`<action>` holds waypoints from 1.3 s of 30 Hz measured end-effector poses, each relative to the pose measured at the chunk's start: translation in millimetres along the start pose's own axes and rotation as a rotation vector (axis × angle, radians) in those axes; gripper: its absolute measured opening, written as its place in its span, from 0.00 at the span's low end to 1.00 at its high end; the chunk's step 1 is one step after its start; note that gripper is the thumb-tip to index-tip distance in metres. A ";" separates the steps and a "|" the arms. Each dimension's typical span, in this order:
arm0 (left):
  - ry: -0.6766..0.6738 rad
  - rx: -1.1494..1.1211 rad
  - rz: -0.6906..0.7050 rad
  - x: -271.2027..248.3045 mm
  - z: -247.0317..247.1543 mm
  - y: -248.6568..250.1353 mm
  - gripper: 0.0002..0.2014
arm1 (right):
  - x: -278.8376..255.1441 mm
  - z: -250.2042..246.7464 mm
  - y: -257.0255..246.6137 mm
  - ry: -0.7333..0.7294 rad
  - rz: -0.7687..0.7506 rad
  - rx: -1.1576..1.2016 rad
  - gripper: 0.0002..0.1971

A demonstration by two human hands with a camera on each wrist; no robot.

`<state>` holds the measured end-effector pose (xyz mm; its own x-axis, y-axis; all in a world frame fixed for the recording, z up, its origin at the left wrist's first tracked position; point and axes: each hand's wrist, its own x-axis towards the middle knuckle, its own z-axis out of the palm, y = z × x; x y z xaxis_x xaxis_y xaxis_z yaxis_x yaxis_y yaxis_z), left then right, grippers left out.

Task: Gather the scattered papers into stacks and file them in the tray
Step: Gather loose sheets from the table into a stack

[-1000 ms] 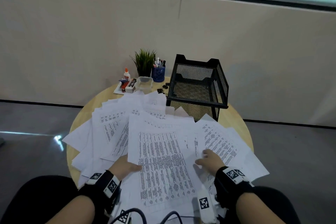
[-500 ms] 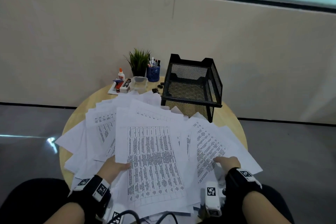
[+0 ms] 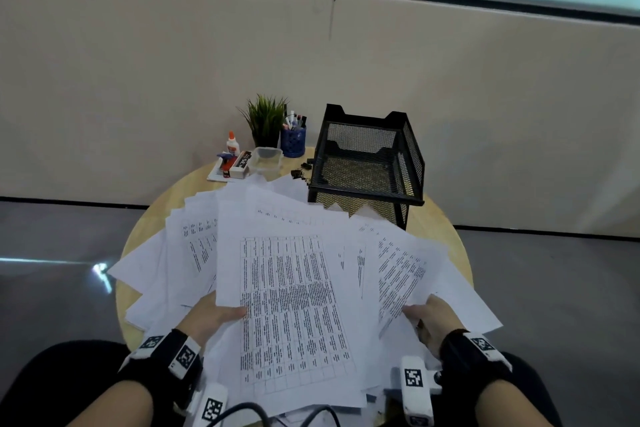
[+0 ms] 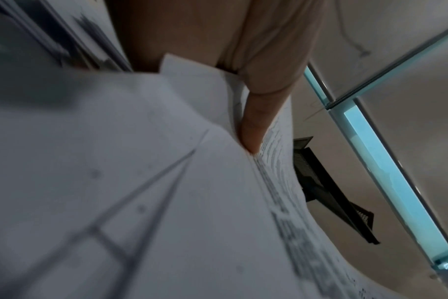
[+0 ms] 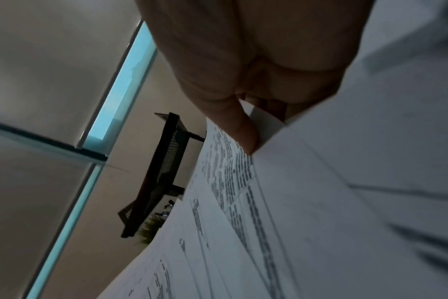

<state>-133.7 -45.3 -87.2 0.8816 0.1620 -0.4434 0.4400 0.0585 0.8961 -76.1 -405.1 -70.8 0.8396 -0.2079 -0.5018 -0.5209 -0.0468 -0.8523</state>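
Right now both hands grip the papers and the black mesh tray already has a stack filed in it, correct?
Not quite. The tray is empty: the head view shows bare mesh on its upper shelf. The rest holds: the left hand and right hand each pinch the papers, thumbs on top in the wrist views.

Papers [image 3: 291, 288]: white printed sheets with tables, fanned and overlapping, covering the table centre to 6 o'clock.
Tray [image 3: 367, 163]: black mesh, two-tier, upright, at 1 o'clock.

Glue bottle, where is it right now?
Head view: the glue bottle stands at the table's far left edge, left of the potted plant and just behind the small boxes.
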 end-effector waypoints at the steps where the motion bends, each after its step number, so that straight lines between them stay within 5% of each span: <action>1: -0.013 0.022 -0.007 0.0 0.2 0.9 0.25 | -2.0 -0.4 -0.3 -0.026 0.005 -0.030 0.20; 6: -0.114 0.116 -0.071 -1.6 10.5 6.4 0.28 | 7.5 14.2 11.3 -0.141 0.047 -0.218 0.03; 11: -0.215 0.175 -0.056 -4.6 27.3 14.6 0.37 | 8.1 44.3 10.0 -0.205 0.097 -0.163 0.33; 15: -0.193 0.153 -0.028 -6.9 33.0 10.1 0.27 | -6.0 54.9 3.0 -0.344 0.024 -0.195 0.23; 18: -0.152 0.104 0.011 -11.9 29.3 8.8 0.28 | -20.7 53.6 -3.0 -0.353 -0.076 -0.083 0.29; 22: -0.178 -0.021 0.083 -18.8 17.9 15.7 0.41 | -27.6 46.8 -9.4 -0.454 -0.034 0.083 0.31; 25: -0.200 -0.009 0.120 -21.3 9.4 23.3 0.52 | -24.3 45.1 -11.6 -0.513 0.009 0.104 0.46; 27: -0.197 0.013 0.122 -21.1 1.8 28.0 0.54 | -23.5 45.9 -16.7 -0.528 -0.010 0.118 0.47; 29: -0.197 0.024 0.146 -23.4 -3.0 35.4 0.51 | -25.1 47.8 -26.5 -0.526 -0.048 0.141 0.45; 32: -0.200 -0.041 0.202 -23.6 -6.9 45.2 0.26 | -28.3 51.5 -41.8 -0.542 -0.090 0.233 0.47; 34: -0.241 -0.089 0.241 -22.2 -6.7 54.9 0.19 | -33.7 55.2 -51.5 -0.617 -0.105 0.263 0.45; 39: -0.292 -0.035 0.311 -35.2 -0.3 104.0 0.42 | -33.4 65.7 -59.8 -0.621 -0.090 0.288 0.43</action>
<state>-119.0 -44.6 21.6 0.9849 -0.1087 -0.1347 0.1442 0.0848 0.9859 -62.9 -331.1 -12.8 0.8547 0.3871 -0.3459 -0.4560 0.2413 -0.8567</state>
